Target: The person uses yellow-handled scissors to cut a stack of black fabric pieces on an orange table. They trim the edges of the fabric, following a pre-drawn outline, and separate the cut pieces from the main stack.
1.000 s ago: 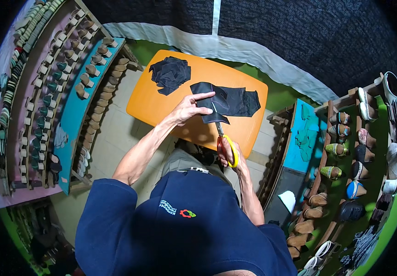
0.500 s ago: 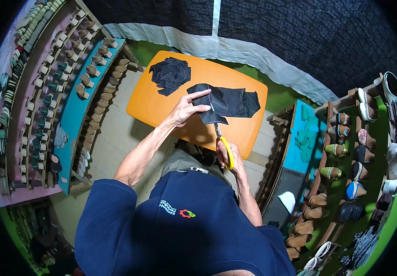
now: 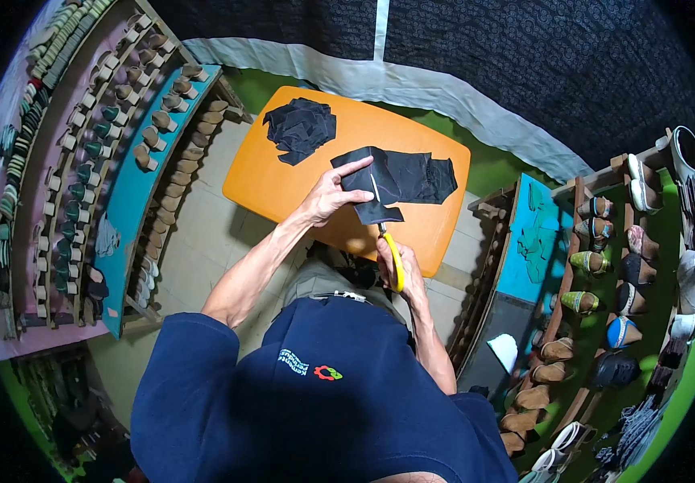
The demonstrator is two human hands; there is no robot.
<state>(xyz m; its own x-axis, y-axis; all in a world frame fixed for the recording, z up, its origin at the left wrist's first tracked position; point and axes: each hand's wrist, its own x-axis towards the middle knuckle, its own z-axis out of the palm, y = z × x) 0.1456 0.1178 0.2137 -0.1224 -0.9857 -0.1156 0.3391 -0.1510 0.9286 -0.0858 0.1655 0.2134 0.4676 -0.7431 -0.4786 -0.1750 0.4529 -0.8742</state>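
Observation:
A dark piece of thin sheet material [image 3: 373, 212], fabric or leather-like, is held up over the near part of the orange table. My left hand [image 3: 328, 200] grips its left side, thumb and index finger stretched along it. In my right hand [image 3: 410, 278] are scissors with yellow handles [image 3: 398, 264]. Their blades run up into the sheet from its near edge, and a bright blade shows beside my left thumb. Behind the held piece, another stretch of black material [image 3: 421, 177] lies on the table; I cannot tell whether the two are joined.
A heap of black cut pieces [image 3: 301, 130] sits at the far left of the orange table [image 3: 263, 189]. Racks of shoes and shoe forms [image 3: 153, 138] stand on the left, with more shoe shelves [image 3: 585, 262] on the right. A dark curtain [image 3: 508, 72] hangs behind.
The held sheet has tilted and flattened, and its near flap has swung slightly toward the right. The scissors have shifted a little with it. Both hands keep their hold.

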